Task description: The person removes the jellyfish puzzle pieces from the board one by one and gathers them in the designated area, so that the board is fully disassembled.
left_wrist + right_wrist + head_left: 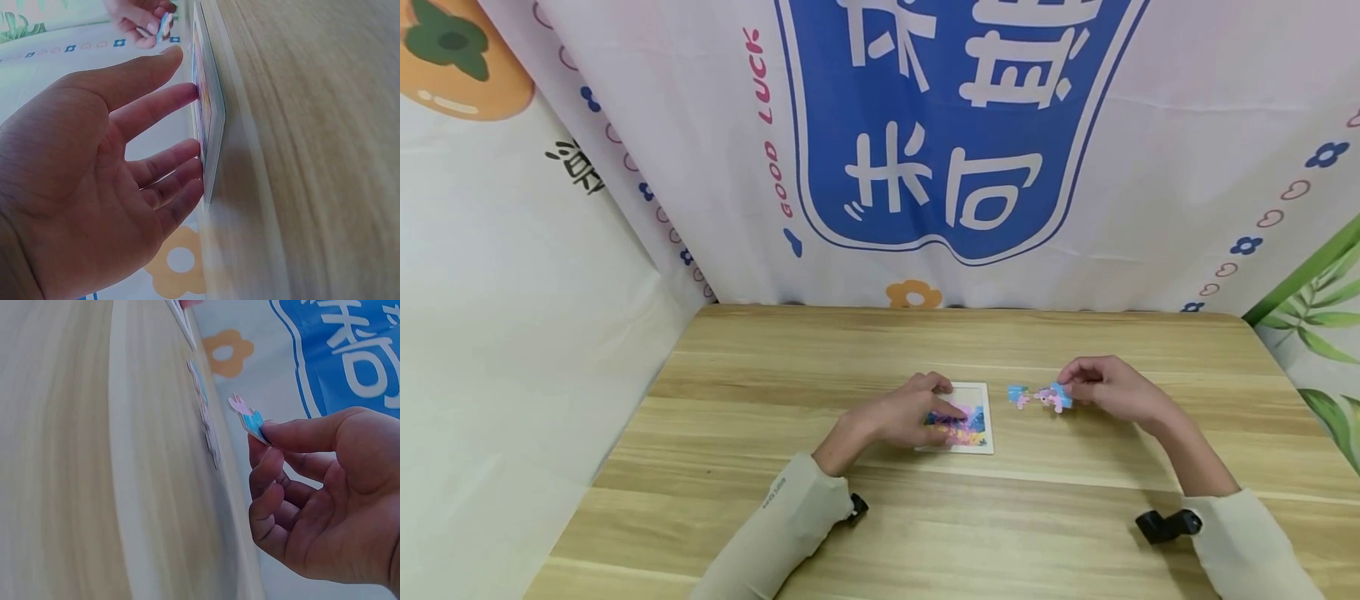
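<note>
One puzzle piece (249, 417) pinched in right hand (1108, 390), just right of puzzle tray (981, 396); left hand (917, 411) fingers straight, pressing tray.

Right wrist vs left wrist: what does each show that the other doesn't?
Only right wrist: the right hand up close, pinching a blue-and-pink puzzle piece off the table, with loose pieces lying beneath.
Only left wrist: the left hand, straight fingertips touching the puzzle board.
Both: the wooden table, the board's edge and the backdrop's orange flower.
</note>
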Available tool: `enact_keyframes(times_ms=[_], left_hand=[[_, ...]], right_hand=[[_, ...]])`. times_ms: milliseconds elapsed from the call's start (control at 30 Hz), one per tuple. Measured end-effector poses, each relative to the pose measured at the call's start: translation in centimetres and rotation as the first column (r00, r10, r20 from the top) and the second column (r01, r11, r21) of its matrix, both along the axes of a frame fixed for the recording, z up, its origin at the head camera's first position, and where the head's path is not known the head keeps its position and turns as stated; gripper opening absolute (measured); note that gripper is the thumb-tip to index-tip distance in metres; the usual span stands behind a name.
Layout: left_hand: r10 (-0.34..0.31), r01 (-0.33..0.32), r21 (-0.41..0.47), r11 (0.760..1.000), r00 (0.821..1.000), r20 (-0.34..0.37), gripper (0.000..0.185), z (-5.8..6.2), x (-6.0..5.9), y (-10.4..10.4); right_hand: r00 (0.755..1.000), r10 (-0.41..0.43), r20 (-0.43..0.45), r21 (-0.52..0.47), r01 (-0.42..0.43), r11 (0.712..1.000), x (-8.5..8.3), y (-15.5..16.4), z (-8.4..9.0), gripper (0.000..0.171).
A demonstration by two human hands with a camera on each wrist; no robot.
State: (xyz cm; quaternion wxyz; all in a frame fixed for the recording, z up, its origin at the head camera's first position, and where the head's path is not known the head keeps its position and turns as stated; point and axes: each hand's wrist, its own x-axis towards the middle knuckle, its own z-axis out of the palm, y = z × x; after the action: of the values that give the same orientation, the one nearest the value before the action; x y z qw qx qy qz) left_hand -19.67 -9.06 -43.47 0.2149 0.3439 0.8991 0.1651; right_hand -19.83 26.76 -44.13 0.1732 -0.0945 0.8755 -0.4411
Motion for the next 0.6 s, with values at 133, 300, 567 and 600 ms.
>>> enact_keyframes(times_ms=[133,300,567,600], left_hand=[[-0.004,0.004,0.001,1.0,1.0,-0.002,0.044,0.0,0.0,0.0],[-0.007,0.007,0.005,1.0,1.0,0.001,0.044,0.1,0.1,0.0],[-0.005,0.005,0.007,1.0,1.0,0.0,0.044,0.0,0.1,0.0],[-0.004,0.004,0.007,1.0,1.0,0.002,0.044,0.0,0.0,0.0]], right_hand=[[1.0,-0.009,-0.021,0.026,0.01,1.0,0.4,1.4,-0.1,0.02],[0.999,-0.014,-0.033,0.04,0.015,0.999,0.8,2.7,-0.2,0.018],[0.999,-0.012,-0.046,0.076,0.015,0.997,0.7,3.4,-0.5,0.017],[0.998,-0.008,-0.058,0.09,0.014,0.996,0.6,3.3,-0.6,0.017]])
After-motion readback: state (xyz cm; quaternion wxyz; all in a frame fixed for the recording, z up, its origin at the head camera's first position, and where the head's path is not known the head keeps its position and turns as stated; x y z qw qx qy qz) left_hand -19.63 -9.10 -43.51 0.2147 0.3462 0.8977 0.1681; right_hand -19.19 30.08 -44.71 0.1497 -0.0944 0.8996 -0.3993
